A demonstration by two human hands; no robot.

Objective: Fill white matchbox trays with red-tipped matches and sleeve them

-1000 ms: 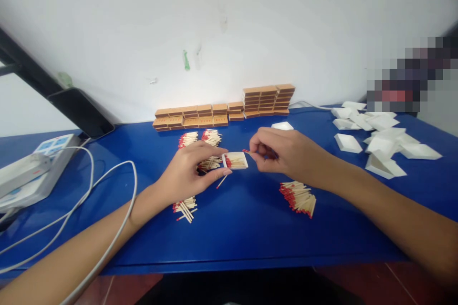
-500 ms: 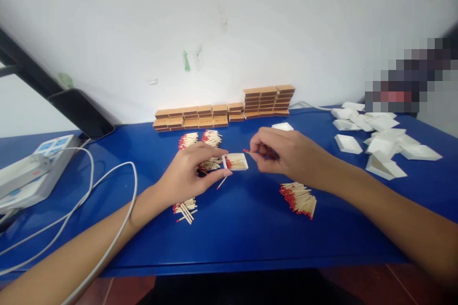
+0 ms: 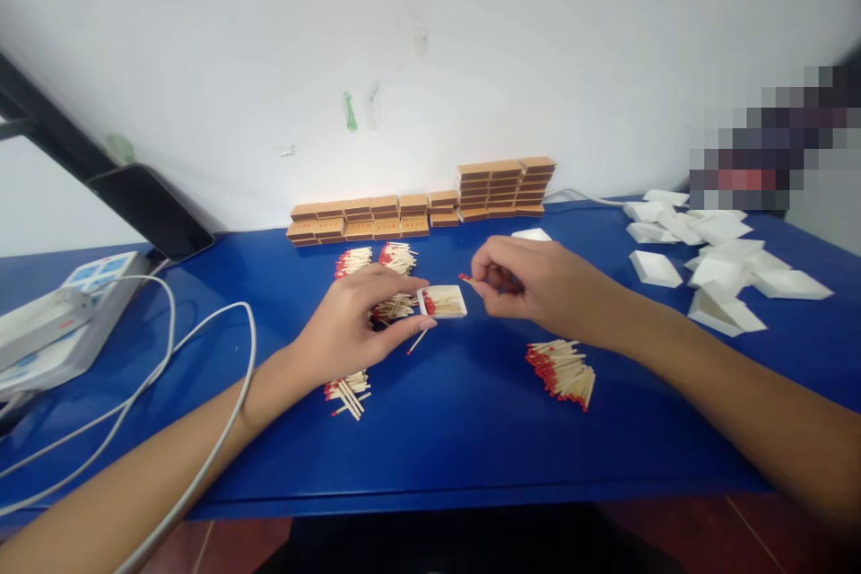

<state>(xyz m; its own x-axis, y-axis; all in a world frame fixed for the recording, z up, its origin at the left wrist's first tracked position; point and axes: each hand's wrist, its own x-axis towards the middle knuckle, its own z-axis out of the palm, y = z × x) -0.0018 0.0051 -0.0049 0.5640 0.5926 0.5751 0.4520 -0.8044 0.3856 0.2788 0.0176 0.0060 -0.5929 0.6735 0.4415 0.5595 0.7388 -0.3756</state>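
Note:
My left hand [image 3: 350, 318] pinches a small white matchbox tray [image 3: 444, 301] partly filled with red-tipped matches, holding it just above the blue table [image 3: 457, 439]. My right hand [image 3: 531, 282] is closed on a few matches [image 3: 466, 279], their red tips pointing at the tray's right edge. Loose match piles lie around: one [image 3: 561, 372] below my right wrist, one [image 3: 348, 393] under my left wrist, two [image 3: 377, 260] behind my left hand.
Stacks of brown matchboxes [image 3: 430, 202] line the wall. Several empty white trays [image 3: 713, 265] lie at the right. A white power strip [image 3: 54, 323] with cables [image 3: 202, 395] sits left, beside a dark phone [image 3: 152, 211] leaning on the wall.
My right hand has shifted slightly with its matches beside the tray. The left hand and tray stay put.

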